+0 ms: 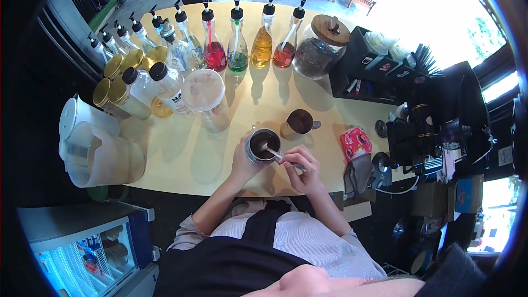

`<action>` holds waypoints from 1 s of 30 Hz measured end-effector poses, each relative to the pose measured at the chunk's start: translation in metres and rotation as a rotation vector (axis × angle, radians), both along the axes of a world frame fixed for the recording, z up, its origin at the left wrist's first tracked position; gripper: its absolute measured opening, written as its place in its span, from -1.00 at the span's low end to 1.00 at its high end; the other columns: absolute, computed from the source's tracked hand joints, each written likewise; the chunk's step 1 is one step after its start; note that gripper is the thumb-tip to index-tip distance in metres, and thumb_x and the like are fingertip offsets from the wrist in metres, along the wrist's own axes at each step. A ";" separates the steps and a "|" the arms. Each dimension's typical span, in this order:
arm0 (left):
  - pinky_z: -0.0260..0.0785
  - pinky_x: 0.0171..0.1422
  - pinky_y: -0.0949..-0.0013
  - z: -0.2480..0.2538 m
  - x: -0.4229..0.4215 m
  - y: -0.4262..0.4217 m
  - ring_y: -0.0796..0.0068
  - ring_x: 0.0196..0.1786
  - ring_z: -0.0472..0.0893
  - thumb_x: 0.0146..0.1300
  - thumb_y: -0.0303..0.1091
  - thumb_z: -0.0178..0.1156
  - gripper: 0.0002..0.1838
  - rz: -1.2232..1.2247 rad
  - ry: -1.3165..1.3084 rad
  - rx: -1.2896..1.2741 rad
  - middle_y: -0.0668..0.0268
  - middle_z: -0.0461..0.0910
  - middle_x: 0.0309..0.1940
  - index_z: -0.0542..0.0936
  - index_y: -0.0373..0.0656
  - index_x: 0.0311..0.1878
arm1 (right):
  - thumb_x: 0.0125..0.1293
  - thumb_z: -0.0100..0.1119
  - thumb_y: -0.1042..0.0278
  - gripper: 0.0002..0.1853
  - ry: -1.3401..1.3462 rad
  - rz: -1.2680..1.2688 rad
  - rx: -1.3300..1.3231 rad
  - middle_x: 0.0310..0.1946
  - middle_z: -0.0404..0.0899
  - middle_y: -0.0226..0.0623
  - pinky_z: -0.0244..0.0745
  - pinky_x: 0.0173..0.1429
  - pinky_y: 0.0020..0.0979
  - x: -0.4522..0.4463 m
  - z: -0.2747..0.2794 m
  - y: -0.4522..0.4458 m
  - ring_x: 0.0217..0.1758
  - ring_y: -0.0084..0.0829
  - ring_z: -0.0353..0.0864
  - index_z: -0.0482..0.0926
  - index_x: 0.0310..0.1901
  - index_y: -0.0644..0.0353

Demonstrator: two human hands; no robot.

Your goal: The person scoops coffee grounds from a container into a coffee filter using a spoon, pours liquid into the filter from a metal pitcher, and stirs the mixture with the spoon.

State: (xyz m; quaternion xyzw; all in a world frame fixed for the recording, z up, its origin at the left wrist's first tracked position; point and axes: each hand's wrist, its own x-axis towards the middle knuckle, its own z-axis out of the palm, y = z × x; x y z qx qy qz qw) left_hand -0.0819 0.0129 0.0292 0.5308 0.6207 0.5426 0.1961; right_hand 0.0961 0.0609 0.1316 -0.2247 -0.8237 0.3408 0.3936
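Note:
My left hand [242, 160] is wrapped round the side of a metal cup [253, 154] with a dark inside. In my right hand [306, 169] the fingers are closed on the handle of a spoon [271, 152], whose bowl end reaches into the cup. What lies at the bottom of the cup is too dark to make out. Just right of and behind the cup stands a small steel jug [291, 128] with its handle pointing right. A tall clear tub with a pale lid [203, 90] is to the left of the cup.
Pump bottles of coloured syrup [215, 55] line the table's far edge. Near them is a jar with a wooden lid [330, 29]. Plastic pitchers [82, 157] stand at left. A pink packet [356, 142], a grey cloth [358, 175] and a black machine [421, 132] are at right.

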 end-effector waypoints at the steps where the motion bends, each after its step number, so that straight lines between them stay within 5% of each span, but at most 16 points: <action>1: 0.54 0.09 0.13 0.002 0.000 0.000 0.09 0.02 0.69 -0.29 -0.23 0.69 -0.02 0.007 0.015 0.005 0.10 0.62 0.00 0.33 -0.20 0.23 | 0.22 0.29 0.56 -0.89 0.000 0.001 0.000 -0.30 0.62 -0.21 0.53 -0.14 -0.30 -0.001 -0.001 0.001 -0.21 -0.21 0.61 0.64 -0.21 0.24; 26: 0.53 0.11 0.13 0.000 0.002 -0.001 0.06 0.02 0.69 -0.27 -0.29 0.67 0.00 0.029 0.025 -0.008 0.07 0.65 -0.03 0.29 -0.22 0.26 | 0.13 0.38 0.53 -0.81 -0.007 -0.078 0.259 -0.36 0.65 -0.34 0.51 -0.23 -0.32 0.004 -0.012 0.004 -0.32 -0.28 0.58 0.64 -0.20 0.15; 30: 0.51 0.14 0.19 0.004 0.002 -0.001 0.18 0.05 0.66 -0.26 -0.27 0.68 -0.06 0.007 -0.045 -0.022 0.13 0.61 0.00 0.33 -0.16 0.21 | 0.13 0.37 0.52 -0.83 -0.065 -0.130 0.335 -0.36 0.65 -0.35 0.52 -0.22 -0.30 0.003 -0.009 0.010 -0.32 -0.28 0.58 0.63 -0.23 0.15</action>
